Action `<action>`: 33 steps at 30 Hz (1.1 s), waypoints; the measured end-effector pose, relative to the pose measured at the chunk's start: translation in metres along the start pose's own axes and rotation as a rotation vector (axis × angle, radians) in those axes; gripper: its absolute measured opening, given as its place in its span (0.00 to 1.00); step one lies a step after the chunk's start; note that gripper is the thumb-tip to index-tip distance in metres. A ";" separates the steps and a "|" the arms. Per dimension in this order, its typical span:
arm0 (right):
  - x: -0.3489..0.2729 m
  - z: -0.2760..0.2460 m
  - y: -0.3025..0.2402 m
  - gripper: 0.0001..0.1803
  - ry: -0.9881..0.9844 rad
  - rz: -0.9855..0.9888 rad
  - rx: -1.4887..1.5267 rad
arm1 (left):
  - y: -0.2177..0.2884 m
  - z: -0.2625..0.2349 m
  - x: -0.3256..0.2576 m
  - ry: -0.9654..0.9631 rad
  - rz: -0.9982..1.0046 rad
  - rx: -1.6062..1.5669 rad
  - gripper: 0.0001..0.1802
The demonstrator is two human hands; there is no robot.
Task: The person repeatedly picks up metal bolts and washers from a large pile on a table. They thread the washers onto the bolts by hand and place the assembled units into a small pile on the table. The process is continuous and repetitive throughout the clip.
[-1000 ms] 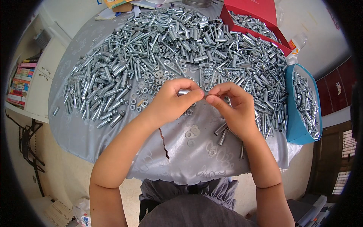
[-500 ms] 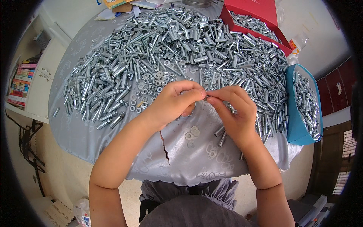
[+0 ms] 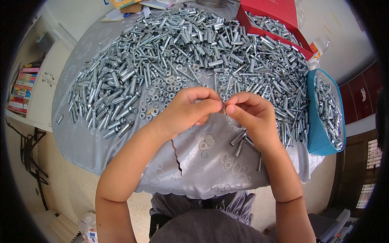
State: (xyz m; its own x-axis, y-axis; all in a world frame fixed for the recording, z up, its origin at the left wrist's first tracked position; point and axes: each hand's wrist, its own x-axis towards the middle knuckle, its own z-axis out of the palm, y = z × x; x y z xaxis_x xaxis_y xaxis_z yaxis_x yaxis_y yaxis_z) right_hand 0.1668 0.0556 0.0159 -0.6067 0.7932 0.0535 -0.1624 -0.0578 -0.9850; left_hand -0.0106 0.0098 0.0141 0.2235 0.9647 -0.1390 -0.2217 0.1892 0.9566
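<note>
Pinching mid-frame: my right hand, on a small metal piece.
My left hand presses thumb to forefinger, contents hidden; the piece's long axis I can't tell.

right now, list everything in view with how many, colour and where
tablecloth: one, grey, centre
bolts and sleeves: uncountable, silver, heaped on tablecloth
nuts and washers: many, silver, tablecloth middle
box: one, red, back right
bin: one, teal, right
bottle: one, clear, back right
papers: several, mixed, back left
cabinet: one, white, left
books: several, multicoloured, far left
frame: one, black, left
bag: one, white, lower left
garment: one, dark grey, bottom centre
left hand: one, bare, above tablecloth
right hand: one, bare, beside left, pinching small metal piece
</note>
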 end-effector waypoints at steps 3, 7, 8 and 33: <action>0.000 0.001 -0.001 0.07 -0.006 0.002 0.052 | -0.001 -0.001 0.000 -0.013 -0.015 -0.028 0.10; 0.000 0.003 0.002 0.06 0.036 -0.045 -0.060 | -0.004 -0.002 0.001 0.033 -0.059 -0.084 0.10; 0.000 0.003 0.003 0.06 0.059 -0.073 -0.137 | -0.004 -0.002 0.002 0.033 -0.067 -0.109 0.10; -0.002 0.003 0.002 0.11 0.063 -0.284 -0.365 | -0.002 0.002 0.001 0.051 -0.020 -0.250 0.11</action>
State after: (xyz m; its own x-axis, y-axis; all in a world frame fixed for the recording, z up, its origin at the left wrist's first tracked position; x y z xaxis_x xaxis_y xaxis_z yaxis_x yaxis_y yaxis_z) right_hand 0.1653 0.0516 0.0140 -0.5273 0.7830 0.3300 -0.0237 0.3747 -0.9268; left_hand -0.0081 0.0098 0.0126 0.1832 0.9671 -0.1763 -0.4466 0.2416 0.8615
